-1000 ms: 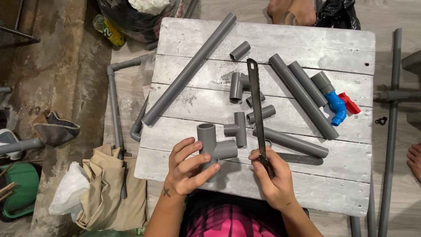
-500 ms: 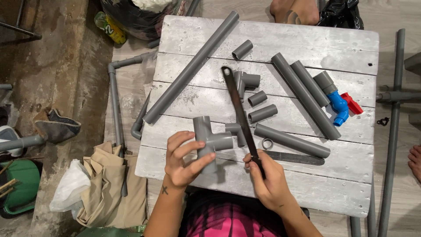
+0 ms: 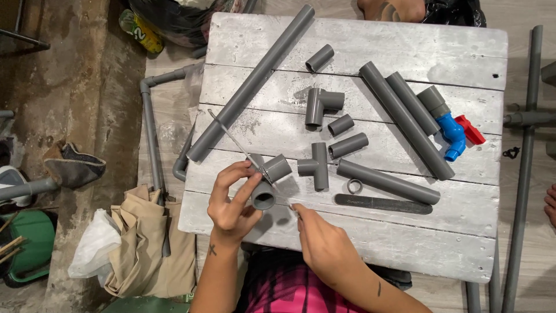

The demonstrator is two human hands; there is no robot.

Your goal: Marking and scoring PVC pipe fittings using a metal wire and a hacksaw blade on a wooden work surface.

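On the floor at far left lie a green tub [image 3: 23,246], a white bag [image 3: 95,246] and a tan cloth [image 3: 142,243]. Beside them a bent grey floor pipe [image 3: 152,124] runs along the edge of the whitewashed plank tabletop [image 3: 370,237].

The left hand [image 3: 231,200] is clenched around a grey tee [image 3: 267,182], lifted just above the near left part of the tabletop; one open socket faces the camera, and another arm points up and right. A thin blade [image 3: 246,153] crosses the tee at a slant, its far tip over the planks near the lower end of the long pipe [image 3: 252,84]. The right hand [image 3: 324,246] grasps the blade's near end, fingers closed on it just right of the tee.

The long pipe lies diagonally from the top edge down to the left. Right of it sit a short stub [image 3: 319,58], a second tee [image 3: 321,106], two couplers [image 3: 346,136], a third tee [image 3: 315,166] and a small ring [image 3: 354,186]. A medium pipe [image 3: 388,181] lies beside the ring, with a dark flat file [image 3: 382,203] just below it. Further right two thick pipes [image 3: 405,119] lie side by side, then a grey piece joined to a blue valve [image 3: 452,134] with a red handle [image 3: 472,130]. Off the right edge stand more upright pipes [image 3: 524,150] on the floor.
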